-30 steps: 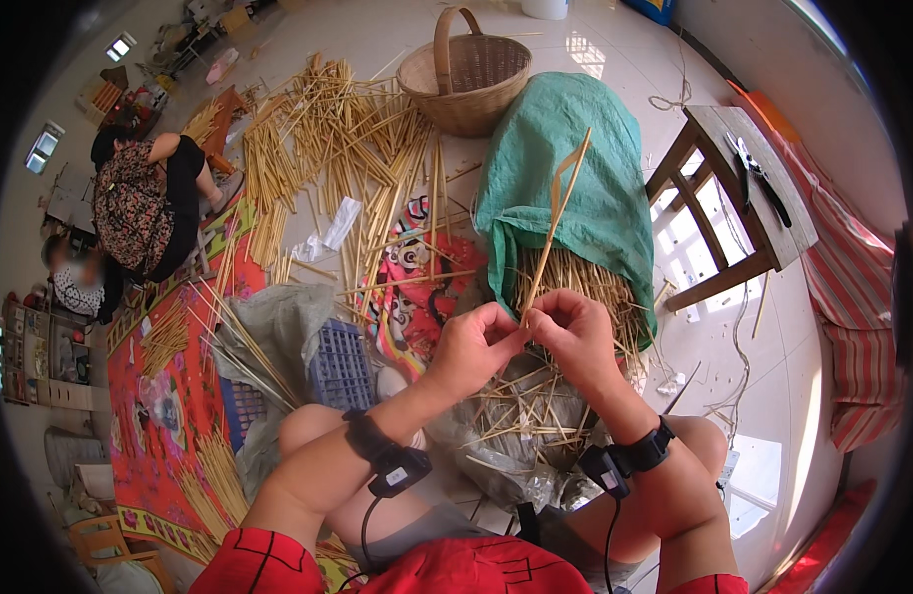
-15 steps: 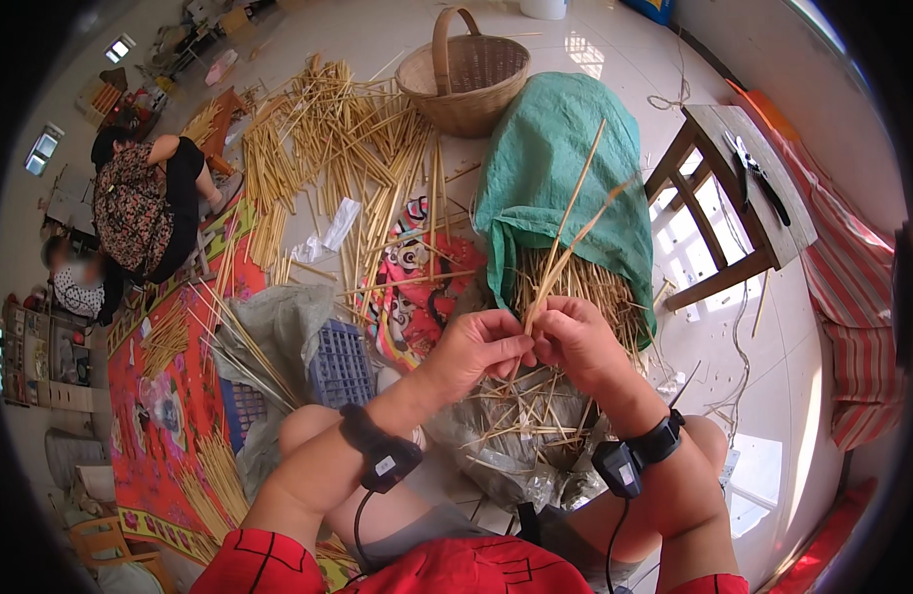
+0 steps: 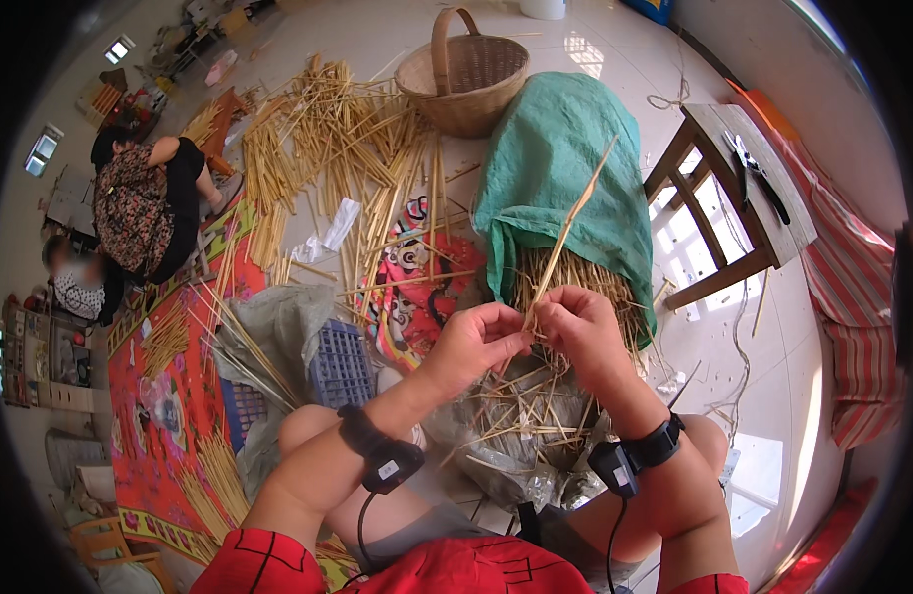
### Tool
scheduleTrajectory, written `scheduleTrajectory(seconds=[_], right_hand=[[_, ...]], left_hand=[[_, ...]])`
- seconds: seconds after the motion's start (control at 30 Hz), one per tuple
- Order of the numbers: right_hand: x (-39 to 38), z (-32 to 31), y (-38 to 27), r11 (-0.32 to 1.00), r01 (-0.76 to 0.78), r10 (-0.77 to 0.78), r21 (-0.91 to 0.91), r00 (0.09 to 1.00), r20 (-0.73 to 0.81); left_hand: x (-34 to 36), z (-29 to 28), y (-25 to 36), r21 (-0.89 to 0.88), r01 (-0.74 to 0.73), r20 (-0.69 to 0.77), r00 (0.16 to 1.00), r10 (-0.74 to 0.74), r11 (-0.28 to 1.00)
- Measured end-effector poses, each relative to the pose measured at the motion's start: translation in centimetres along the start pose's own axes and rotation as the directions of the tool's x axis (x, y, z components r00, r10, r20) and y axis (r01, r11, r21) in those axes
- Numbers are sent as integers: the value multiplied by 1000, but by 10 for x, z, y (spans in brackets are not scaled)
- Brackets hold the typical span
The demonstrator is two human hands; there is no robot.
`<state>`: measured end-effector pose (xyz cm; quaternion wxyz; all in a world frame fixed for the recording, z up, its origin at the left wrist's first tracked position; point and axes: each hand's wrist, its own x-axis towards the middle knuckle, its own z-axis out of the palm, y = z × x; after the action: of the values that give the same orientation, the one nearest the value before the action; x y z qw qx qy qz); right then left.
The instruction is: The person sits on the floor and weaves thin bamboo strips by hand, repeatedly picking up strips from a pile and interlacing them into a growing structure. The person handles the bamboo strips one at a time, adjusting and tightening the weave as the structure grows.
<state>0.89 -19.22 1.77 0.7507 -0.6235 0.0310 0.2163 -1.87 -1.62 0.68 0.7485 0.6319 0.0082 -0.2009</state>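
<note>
Between my hands a dry straw stalk (image 3: 567,230) slants up and to the right, its papery leaf sheath lying along it. My right hand (image 3: 583,332) pinches it near the lower end with thumb and curled fingers. Close beside it, my left hand (image 3: 476,348) has thumb and fingers closed at the stalk's bottom; the exact grip is partly hidden. Just beyond my hands, a green woven sack (image 3: 565,148) lies with its mouth toward me, full of straw (image 3: 615,289). Loose straw bits (image 3: 536,421) lie on grey plastic sheeting below my hands.
A wicker basket (image 3: 488,107) stands behind the sack. Piles of cut straw (image 3: 328,129) spread at the far left. A blue plastic crate (image 3: 340,364) is left of my knee. A wooden stool (image 3: 719,129) with pliers-like cutters (image 3: 759,178) stands right. Another person (image 3: 140,208) crouches far left.
The two separate tips seen before have come together into one line, and the thin upper stalk no longer stands apart. My hands have barely shifted; the left thumb has moved slightly.
</note>
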Motion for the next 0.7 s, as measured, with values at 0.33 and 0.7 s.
scheduleTrajectory(seconds=[0.33,0.7], right_hand=[[1,5,11,999,8,-9,-47,1000,-15],[0,10,10,998,38,-40,-44,998,-43]], left_hand=[[3,-4,-11,176,-134,-50,988,145,975],[2,-5,-10,203,-137,-76,985,155,970]])
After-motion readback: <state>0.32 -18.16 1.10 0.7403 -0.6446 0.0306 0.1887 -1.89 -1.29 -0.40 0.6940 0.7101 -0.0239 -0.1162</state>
